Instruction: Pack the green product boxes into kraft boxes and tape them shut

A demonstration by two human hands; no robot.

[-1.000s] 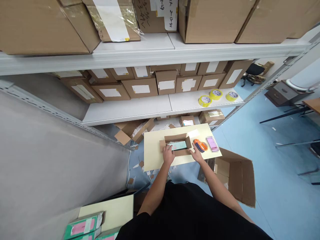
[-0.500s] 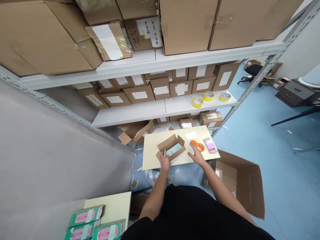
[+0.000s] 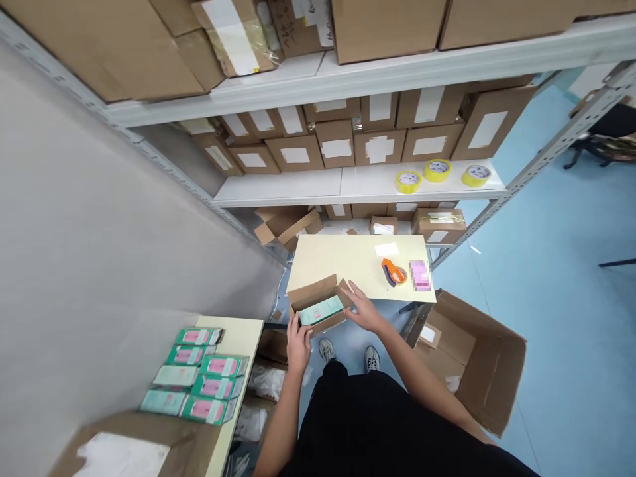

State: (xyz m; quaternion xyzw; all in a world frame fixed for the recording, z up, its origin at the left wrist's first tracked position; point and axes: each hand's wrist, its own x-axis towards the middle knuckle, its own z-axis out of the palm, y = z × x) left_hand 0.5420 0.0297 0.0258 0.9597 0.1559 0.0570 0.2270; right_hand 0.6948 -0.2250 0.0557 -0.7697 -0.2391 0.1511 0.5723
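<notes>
A small open cardboard box (image 3: 318, 295) with a teal packet (image 3: 322, 309) inside sits at the near left corner of the cream table (image 3: 348, 262), partly over its edge. My left hand (image 3: 299, 341) grips the box's near left side. On the box's right flap lies my right hand (image 3: 362, 309), with fingers spread. An orange tape dispenser (image 3: 393, 271) and a pink item (image 3: 420, 275) lie further right on the table.
A large open carton (image 3: 474, 358) stands on the blue floor at the right. Several teal and pink packets (image 3: 199, 374) lie on a second cream table at the lower left. Shelves ahead hold labelled cartons and three yellow tape rolls (image 3: 437, 173). A grey wall runs along the left.
The small box has been pulled from the middle of the table to its near left corner, both hands moving with it. My view has swung left and down.
</notes>
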